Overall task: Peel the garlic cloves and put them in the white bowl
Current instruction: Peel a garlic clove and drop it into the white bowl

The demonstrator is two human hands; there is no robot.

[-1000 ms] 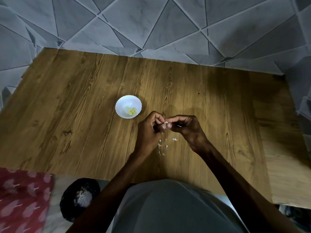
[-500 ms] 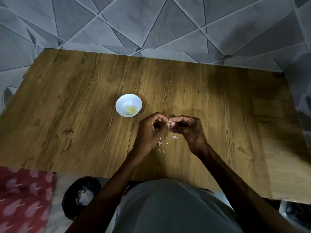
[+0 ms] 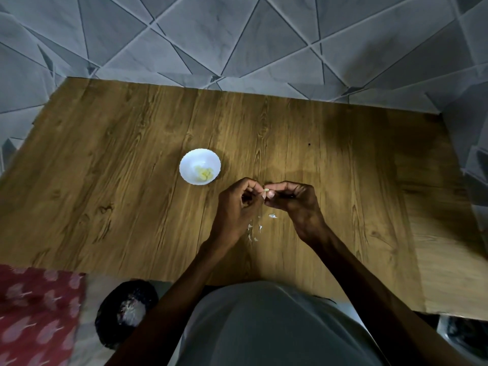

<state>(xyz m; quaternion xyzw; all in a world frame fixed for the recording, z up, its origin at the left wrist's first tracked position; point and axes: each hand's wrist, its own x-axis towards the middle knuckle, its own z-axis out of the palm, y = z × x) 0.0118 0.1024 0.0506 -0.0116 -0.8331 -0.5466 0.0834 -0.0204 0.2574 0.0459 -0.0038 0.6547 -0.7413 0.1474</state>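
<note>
While a single garlic clove (image 3: 266, 190) is pinched between the fingertips of both hands just above the bench (image 3: 132, 180), the peeling step is judged to be under way. The clove is gripped from one side by the curled fingers of the left hand (image 3: 236, 207) and from the other by those of the right hand (image 3: 293, 202). It is too small for any remaining skin to be made out. A few pale yellow peeled cloves (image 3: 204, 173) are seen lying in the white bowl (image 3: 188, 165), which stands on the bench near the left hand but apart from it. Thin white skin scraps (image 3: 272, 215) are scattered on the wood below the hands. Part of the task is therefore taken as done. The held clove is not yet in the bowl. No unpeeled cloves are seen on the bench, and something whitish in a dark round container (image 3: 126, 313) beside the person cannot be identified.
</note>
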